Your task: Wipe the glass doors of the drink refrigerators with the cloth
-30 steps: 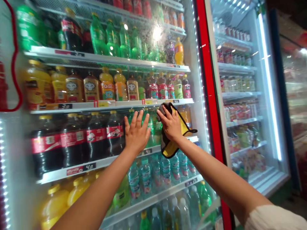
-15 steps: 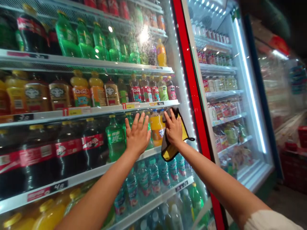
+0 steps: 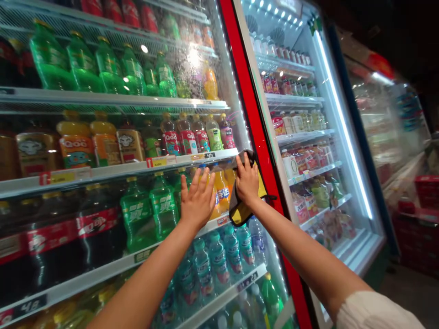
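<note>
On the glass door of a drinks cooler, my right hand (image 3: pixel 247 182) holds a grey and yellow cleaning cloth (image 3: pixel 242 213) pressed to the surface. Its fingers are stretched over the cloth, and the cloth's dark loop reaches the red door frame (image 3: pixel 255 119). To the left, my left hand (image 3: pixel 198 197) is open with its fingers spread and nothing in it. It appears to rest on the glass. Behind it are orange drink bottles (image 3: pixel 222 192) and green soda bottles (image 3: pixel 163 205), partly hidden by my hand and arm.
Shelves of bottles, among them cola bottles (image 3: pixel 98 221) and blue-labelled water bottles (image 3: pixel 218 253), stand behind the glass. Droplets or smears mark the upper glass near a bright reflection. To the right stands another lit cooler (image 3: pixel 302 132). Red boxes (image 3: pixel 414 228) are stacked farther right.
Both hands, and the cloth under the right one, have shifted right across the glass, closer to the red frame. The camera view has turned slightly to the left-hand shelves' right side.
</note>
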### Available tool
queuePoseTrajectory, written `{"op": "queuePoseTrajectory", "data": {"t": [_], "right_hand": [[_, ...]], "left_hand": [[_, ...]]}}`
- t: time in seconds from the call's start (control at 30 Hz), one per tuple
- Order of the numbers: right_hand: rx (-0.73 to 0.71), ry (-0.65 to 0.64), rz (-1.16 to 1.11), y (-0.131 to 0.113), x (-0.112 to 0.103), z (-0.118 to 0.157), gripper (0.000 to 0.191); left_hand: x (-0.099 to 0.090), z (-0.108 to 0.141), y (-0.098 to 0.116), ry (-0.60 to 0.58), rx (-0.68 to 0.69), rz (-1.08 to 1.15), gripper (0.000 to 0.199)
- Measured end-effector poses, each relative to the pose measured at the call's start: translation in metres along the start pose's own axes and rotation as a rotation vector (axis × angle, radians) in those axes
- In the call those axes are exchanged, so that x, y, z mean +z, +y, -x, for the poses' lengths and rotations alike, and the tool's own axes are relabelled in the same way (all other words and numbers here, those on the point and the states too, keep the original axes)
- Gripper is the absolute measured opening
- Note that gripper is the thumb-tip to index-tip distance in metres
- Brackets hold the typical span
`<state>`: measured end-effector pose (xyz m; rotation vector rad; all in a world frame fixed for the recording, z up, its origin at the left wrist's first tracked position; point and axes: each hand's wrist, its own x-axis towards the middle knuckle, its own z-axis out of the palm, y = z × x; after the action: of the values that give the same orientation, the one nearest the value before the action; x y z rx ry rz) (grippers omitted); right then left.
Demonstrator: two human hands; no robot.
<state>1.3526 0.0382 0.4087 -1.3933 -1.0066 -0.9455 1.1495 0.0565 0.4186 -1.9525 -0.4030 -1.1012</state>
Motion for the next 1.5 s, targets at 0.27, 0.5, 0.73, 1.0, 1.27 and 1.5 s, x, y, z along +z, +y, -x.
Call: {"op": "queuePoseTrajectory", "data": {"t": [0.27,0.5,0.73,1.0,1.27,1.5], "right_hand": [[-0.198,-0.047,0.032,0.027,-0.013,-0.074,0.065],[-0.100,-0.021,0.009,0.093,-0.008,-0.004,0.070],[-0.007,0.004,0.010,0.083,-0.003,-0.064,0.060],[0.010,0.003,0.011,0.094,0.001,-0.008,0.057],[0.009,0.100,-0.028,0.081,0.005,-0.081,0.056],[-0.034,0.099,-0.014,0.097,0.008,0.003,0.055]], "left_hand": [[0.015,-0.028,0.013,-0.011,-0.019,-0.007,0.070],[0.012,-0.028,0.016,-0.019,-0.009,-0.026,0.076],[0.008,-0.037,0.013,-0.079,0.028,-0.033,0.069],[0.013,-0.037,0.011,-0.085,-0.005,-0.035,0.064],[0.012,-0.036,0.013,-0.050,0.021,-0.134,0.056],[0.013,-0.035,0.014,-0.010,0.026,-0.060,0.054]]}}
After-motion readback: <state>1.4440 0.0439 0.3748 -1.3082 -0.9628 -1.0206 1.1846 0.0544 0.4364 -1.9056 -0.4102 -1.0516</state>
